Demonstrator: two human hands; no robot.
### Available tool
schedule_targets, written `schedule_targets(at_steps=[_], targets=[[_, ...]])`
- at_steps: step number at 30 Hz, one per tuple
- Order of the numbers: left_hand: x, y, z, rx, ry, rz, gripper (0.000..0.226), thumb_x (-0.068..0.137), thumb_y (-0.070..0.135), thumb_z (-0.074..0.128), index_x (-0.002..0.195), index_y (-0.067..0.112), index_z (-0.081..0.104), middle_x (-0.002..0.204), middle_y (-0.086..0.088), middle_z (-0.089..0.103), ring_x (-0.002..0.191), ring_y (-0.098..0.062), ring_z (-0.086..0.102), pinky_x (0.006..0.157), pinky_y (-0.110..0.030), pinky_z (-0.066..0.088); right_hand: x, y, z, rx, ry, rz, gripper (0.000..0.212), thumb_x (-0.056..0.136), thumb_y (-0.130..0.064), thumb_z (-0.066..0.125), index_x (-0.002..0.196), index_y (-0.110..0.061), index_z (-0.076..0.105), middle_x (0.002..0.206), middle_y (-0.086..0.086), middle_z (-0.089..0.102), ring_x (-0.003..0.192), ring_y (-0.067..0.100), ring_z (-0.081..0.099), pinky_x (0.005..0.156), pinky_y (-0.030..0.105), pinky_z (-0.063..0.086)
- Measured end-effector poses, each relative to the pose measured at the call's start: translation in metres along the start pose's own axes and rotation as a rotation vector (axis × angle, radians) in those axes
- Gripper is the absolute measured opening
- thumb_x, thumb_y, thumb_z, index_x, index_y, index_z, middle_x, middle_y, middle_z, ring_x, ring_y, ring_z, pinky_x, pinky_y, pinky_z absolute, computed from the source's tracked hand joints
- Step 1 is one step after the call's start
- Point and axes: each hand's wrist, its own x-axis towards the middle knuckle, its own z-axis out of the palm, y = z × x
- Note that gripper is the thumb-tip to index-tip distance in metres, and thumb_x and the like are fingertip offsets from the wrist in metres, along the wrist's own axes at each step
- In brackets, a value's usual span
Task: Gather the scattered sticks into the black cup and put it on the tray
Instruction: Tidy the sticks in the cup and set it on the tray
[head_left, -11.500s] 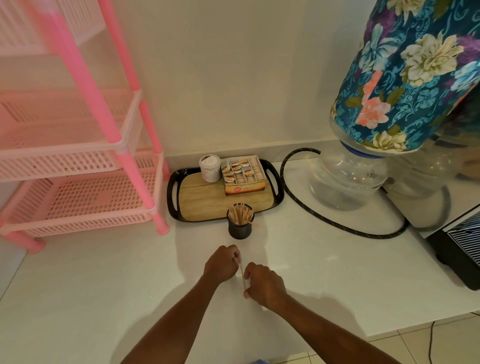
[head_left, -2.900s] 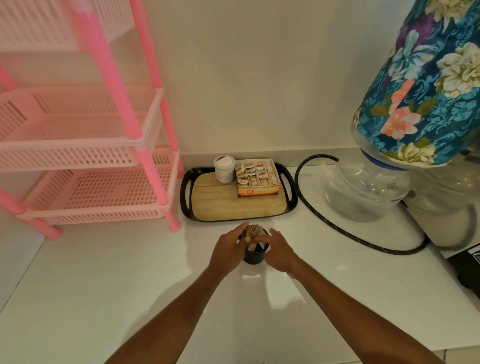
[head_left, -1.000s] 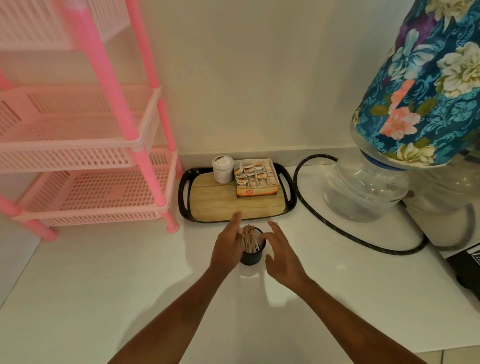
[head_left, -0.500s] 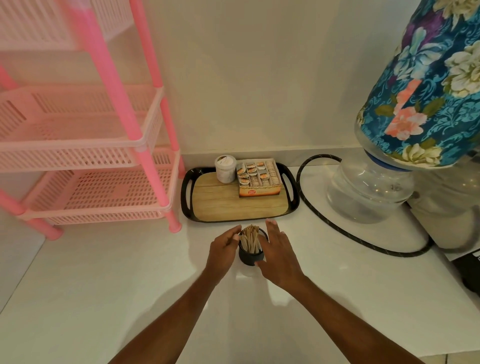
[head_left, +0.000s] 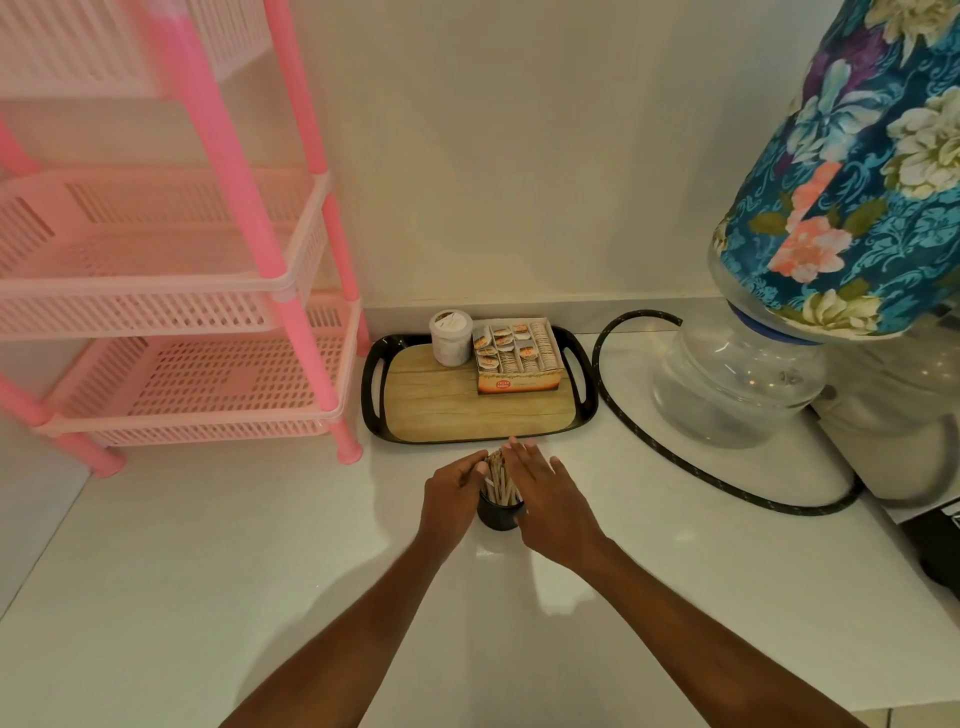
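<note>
The black cup (head_left: 497, 515) stands upright on the white counter, just in front of the tray (head_left: 375, 387). A bundle of pale wooden sticks (head_left: 498, 480) stands in it. My left hand (head_left: 451, 493) is at the cup's left side, its curled fingertips pinching the tops of the sticks. My right hand (head_left: 551, 501) lies flat against the right side of the bundle and the cup, fingers straight and together, holding nothing. The cup's rim is partly hidden by both hands. No loose sticks show on the counter.
On the black tray's wooden floor stand a white jar (head_left: 451, 338) and a box of sachets (head_left: 518, 356) at the back. A pink plastic rack (head_left: 218, 332) stands left. A black hose (head_left: 623, 421) and a water bottle (head_left: 737, 384) are at the right.
Both hands have closed in on the cup. My right hand has moved from beside the cup to flat against the sticks. The cup stays on the counter in front of the tray.
</note>
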Motion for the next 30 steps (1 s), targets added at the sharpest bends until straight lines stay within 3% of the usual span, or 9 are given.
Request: schedule_targets(at_steps=[3,7,12,16,18,20,23,26,30], targets=[[0.0,0.003,0.001,-0.05,0.004,-0.043,0.034,0.109,0.02,0.053,0.139,0.009,0.067,0.132,-0.01,0.074,0.12,-0.024,0.071,0.106,-0.039,0.058,0.003,-0.003,0.0,0.109,0.011,0.023,0.104,0.094,-0.017,0.072,0.166,-0.015,-0.004,0.175,0.005,0.004,0.162,0.025,0.002,0.13,0.048,0.02],[-0.001,0.003,0.0,-0.266,0.026,-0.21,0.035,0.111,0.014,0.045,0.139,0.012,0.066,0.13,-0.009,0.073,0.121,-0.024,0.069,0.108,-0.047,0.056,0.005,-0.004,0.0,0.317,0.028,0.118,0.115,0.086,-0.022,0.081,0.166,-0.022,-0.002,0.17,0.004,0.025,0.154,0.023,0.031,0.117,0.041,0.045],[-0.005,0.001,-0.006,-0.375,-0.022,-0.32,0.042,0.105,-0.001,0.044,0.137,0.014,0.065,0.131,-0.01,0.072,0.125,-0.025,0.067,0.11,-0.044,0.054,0.008,-0.001,0.006,0.606,0.026,0.259,0.117,0.08,-0.029,0.089,0.166,-0.025,0.01,0.162,-0.002,0.039,0.148,0.017,0.04,0.114,0.035,0.047],[-0.013,-0.007,-0.012,-0.048,-0.164,-0.124,0.063,0.09,-0.018,0.052,0.142,0.016,0.059,0.14,0.001,0.066,0.134,-0.019,0.061,0.106,-0.017,0.048,0.006,0.0,0.01,0.741,0.154,0.31,0.084,0.072,-0.029,0.092,0.143,-0.033,0.046,0.134,-0.012,0.061,0.127,0.012,0.059,0.096,0.022,0.056],[-0.019,-0.011,-0.012,0.06,-0.259,-0.033,0.074,0.085,-0.011,0.064,0.145,0.031,0.051,0.136,0.02,0.058,0.133,-0.008,0.054,0.093,0.003,0.04,0.005,0.001,0.012,0.837,0.24,0.342,0.075,0.069,-0.028,0.093,0.132,-0.032,0.054,0.124,-0.012,0.066,0.117,0.011,0.064,0.093,0.027,0.06],[-0.023,-0.014,-0.01,0.109,-0.275,0.045,0.085,0.081,0.001,0.078,0.148,0.04,0.042,0.136,0.028,0.049,0.132,0.001,0.046,0.088,0.011,0.034,0.002,-0.001,0.012,0.928,0.291,0.374,0.077,0.068,-0.028,0.095,0.134,-0.031,0.056,0.124,-0.011,0.067,0.116,0.009,0.065,0.094,0.028,0.06],[-0.024,-0.014,-0.006,0.168,-0.213,0.154,0.094,0.078,0.024,0.092,0.156,0.029,0.04,0.145,0.024,0.048,0.132,0.005,0.046,0.102,0.001,0.036,-0.003,-0.007,0.013,1.028,0.29,0.384,0.083,0.067,-0.03,0.097,0.136,-0.035,0.052,0.126,-0.016,0.066,0.118,0.007,0.064,0.092,0.022,0.059],[-0.023,-0.007,-0.007,0.201,-0.117,0.206,0.087,0.08,0.04,0.089,0.153,0.031,0.043,0.139,0.026,0.052,0.125,0.008,0.05,0.1,0.002,0.037,-0.007,-0.012,0.014,1.05,0.254,0.339,0.098,0.067,-0.023,0.098,0.147,-0.029,0.042,0.134,-0.012,0.061,0.124,0.01,0.061,0.096,0.021,0.057],[-0.024,-0.006,-0.017,0.328,-0.003,0.355,0.079,0.083,0.029,0.086,0.15,0.033,0.045,0.146,0.012,0.057,0.133,-0.004,0.053,0.107,-0.019,0.05,-0.008,-0.017,0.014,1.018,0.222,0.272,0.109,0.067,-0.009,0.097,0.154,-0.028,0.035,0.142,-0.011,0.054,0.132,0.014,0.056,0.096,0.023,0.058]])
